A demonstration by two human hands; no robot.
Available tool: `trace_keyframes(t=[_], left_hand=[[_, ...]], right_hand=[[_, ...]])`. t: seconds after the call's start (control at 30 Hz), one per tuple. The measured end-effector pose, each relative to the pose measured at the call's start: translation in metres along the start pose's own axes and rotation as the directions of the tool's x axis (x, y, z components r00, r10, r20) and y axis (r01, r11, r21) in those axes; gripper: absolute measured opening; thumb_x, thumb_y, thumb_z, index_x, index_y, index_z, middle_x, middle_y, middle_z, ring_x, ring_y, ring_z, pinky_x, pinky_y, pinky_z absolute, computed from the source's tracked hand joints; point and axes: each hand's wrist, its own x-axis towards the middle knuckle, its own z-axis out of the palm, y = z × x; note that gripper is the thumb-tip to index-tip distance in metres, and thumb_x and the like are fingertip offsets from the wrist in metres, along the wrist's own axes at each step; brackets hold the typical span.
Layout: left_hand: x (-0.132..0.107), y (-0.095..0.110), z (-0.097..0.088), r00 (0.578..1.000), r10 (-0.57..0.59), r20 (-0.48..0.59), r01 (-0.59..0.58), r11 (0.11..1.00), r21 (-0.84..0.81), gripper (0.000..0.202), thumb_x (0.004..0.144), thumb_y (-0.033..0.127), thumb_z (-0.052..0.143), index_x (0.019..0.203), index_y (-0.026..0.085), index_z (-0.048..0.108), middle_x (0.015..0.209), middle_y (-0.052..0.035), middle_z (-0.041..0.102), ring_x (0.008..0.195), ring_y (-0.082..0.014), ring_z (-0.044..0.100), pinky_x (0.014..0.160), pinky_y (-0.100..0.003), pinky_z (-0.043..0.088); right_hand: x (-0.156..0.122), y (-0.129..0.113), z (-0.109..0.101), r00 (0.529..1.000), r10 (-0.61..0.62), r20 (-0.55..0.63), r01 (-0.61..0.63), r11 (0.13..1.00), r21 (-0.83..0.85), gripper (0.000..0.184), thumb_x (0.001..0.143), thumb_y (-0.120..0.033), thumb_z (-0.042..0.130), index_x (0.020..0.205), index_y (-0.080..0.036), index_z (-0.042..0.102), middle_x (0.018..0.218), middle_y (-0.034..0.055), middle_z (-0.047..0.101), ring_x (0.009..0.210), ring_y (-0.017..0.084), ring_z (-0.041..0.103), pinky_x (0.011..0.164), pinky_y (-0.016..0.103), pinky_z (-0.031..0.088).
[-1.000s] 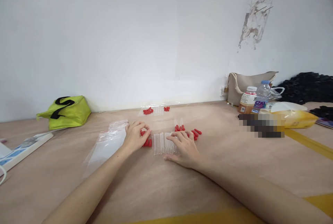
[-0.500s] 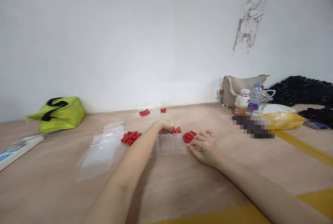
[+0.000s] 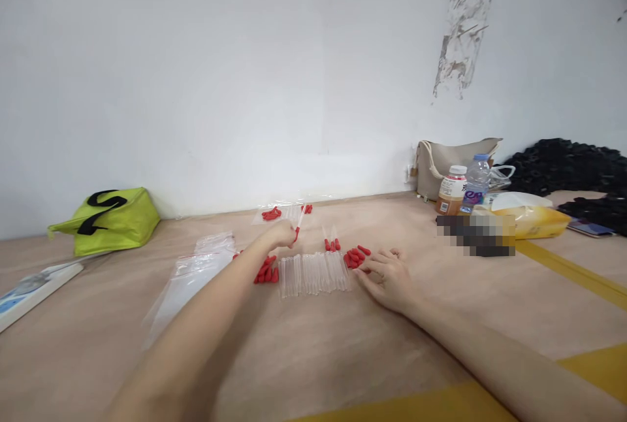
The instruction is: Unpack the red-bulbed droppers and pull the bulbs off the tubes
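Observation:
My left hand [image 3: 280, 234] is closed round a thin clear dropper with a red bulb [image 3: 298, 224], held above the wooden surface beyond a row of clear tubes [image 3: 313, 274]. A pile of red bulbs [image 3: 267, 271] lies left of the row. My right hand [image 3: 388, 276] rests on the surface at the row's right end, fingers curled beside another heap of red bulbs [image 3: 356, 256]; what it holds, if anything, I cannot make out. Two or three assembled droppers [image 3: 332, 242] lie just behind the row.
Clear zip bags [image 3: 193, 275] lie at the left. A lime-green bag [image 3: 108, 219] and a white board [image 3: 34, 285] sit far left. More red bulbs on plastic [image 3: 274, 213] lie near the wall. At right stand a beige bag [image 3: 453, 157], two bottles [image 3: 463, 190], a yellow packet [image 3: 536, 221] and black items [image 3: 573, 167].
My left hand moved from the left red pile across to behind the tubes, then lifted a dropper up and leftward. My right hand slid from the tubes to their right end.

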Motion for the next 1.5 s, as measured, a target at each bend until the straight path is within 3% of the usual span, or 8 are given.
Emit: trace_keyframes(t=[0.13,0.33,0.53,0.67,0.97,1.27,1.4,1.5], left_hand=[[-0.049,-0.013,-0.017,0.997,0.074,0.022,-0.076,0.993,0.085,0.015,0.084,0.025,0.042,0.084,0.016,0.054,0.073,-0.0020,0.058,0.069,-0.0161,0.054,0.063,-0.029,0.043],[-0.112,-0.030,0.011,0.888,0.449,-0.099,-0.393,0.853,0.344,0.017,0.086,0.021,0.035,0.081,0.019,0.051,0.085,-0.0055,0.058,0.080,-0.0182,0.053,0.071,-0.031,0.041],[-0.124,-0.032,0.031,0.700,0.673,-0.238,-0.548,0.721,0.424,0.014,0.086,0.014,0.039,0.088,0.017,0.053,0.087,-0.0057,0.058,0.082,-0.0159,0.053,0.074,-0.030,0.041],[-0.124,-0.025,0.033,0.686,0.682,-0.255,-0.534,0.709,0.460,0.018,0.083,0.023,0.049,0.098,0.018,0.056,0.088,-0.0058,0.060,0.081,-0.0173,0.053,0.074,-0.033,0.038],[-0.130,-0.020,0.031,0.643,0.736,-0.213,-0.585,0.651,0.484,0.014,0.083,0.018,0.049,0.073,0.019,0.059,0.066,0.0008,0.062,0.072,-0.0153,0.050,0.074,-0.036,0.030],[-0.125,-0.055,0.008,0.748,0.573,-0.334,-0.505,0.819,0.273,0.020,0.084,0.015,0.044,0.098,0.020,0.058,0.086,-0.0046,0.055,0.079,-0.0140,0.051,0.070,-0.028,0.042],[-0.112,-0.063,-0.012,0.782,0.323,-0.533,-0.261,0.946,0.191,0.026,0.084,0.024,0.042,0.103,0.019,0.059,0.093,-0.0067,0.050,0.088,-0.0172,0.051,0.075,-0.030,0.044],[-0.105,-0.078,-0.031,0.795,0.130,-0.592,-0.075,0.990,0.117,0.031,0.081,0.031,0.042,0.104,0.018,0.059,0.090,-0.0065,0.051,0.084,-0.0189,0.052,0.073,-0.032,0.045]], right_hand=[[0.004,-0.012,0.000,0.997,-0.049,-0.068,0.049,0.999,-0.004,0.021,0.081,-0.030,0.047,0.091,-0.021,0.062,0.087,0.0048,0.062,0.082,0.016,0.053,0.081,0.033,0.026],[0.024,-0.041,0.014,0.936,-0.350,-0.026,0.346,0.934,-0.092,0.039,0.081,-0.042,0.048,0.116,-0.024,0.051,0.110,0.0066,0.057,0.104,0.021,0.045,0.092,0.039,0.020],[0.019,-0.051,0.042,0.923,-0.385,-0.014,0.382,0.920,-0.082,0.018,0.086,-0.027,0.045,0.094,-0.025,0.062,0.068,-0.0005,0.061,0.077,0.014,0.049,0.087,0.040,0.019],[0.012,-0.048,0.045,0.929,-0.367,-0.043,0.366,0.930,-0.030,0.016,0.084,-0.027,0.048,0.083,-0.023,0.064,0.063,-0.0016,0.059,0.070,0.012,0.047,0.086,0.040,0.018],[0.008,-0.047,0.036,0.890,-0.453,-0.042,0.455,0.890,0.022,0.017,0.083,-0.025,0.048,0.076,-0.024,0.063,0.055,-0.0041,0.056,0.065,0.011,0.044,0.083,0.036,0.020],[0.014,-0.023,0.031,0.974,-0.194,-0.117,0.202,0.977,0.063,0.017,0.083,-0.031,0.050,0.080,-0.026,0.067,0.057,-0.0025,0.060,0.058,0.009,0.047,0.074,0.030,0.024],[0.019,-0.028,0.035,0.997,-0.070,-0.018,0.071,0.993,0.099,0.024,0.086,-0.021,0.042,0.100,-0.024,0.061,0.074,0.0010,0.064,0.069,0.011,0.053,0.072,0.028,0.027],[0.031,-0.034,0.038,0.999,-0.019,0.051,0.012,0.992,0.129,0.024,0.085,-0.018,0.041,0.095,-0.023,0.062,0.073,0.0002,0.064,0.070,0.012,0.054,0.070,0.026,0.027]])
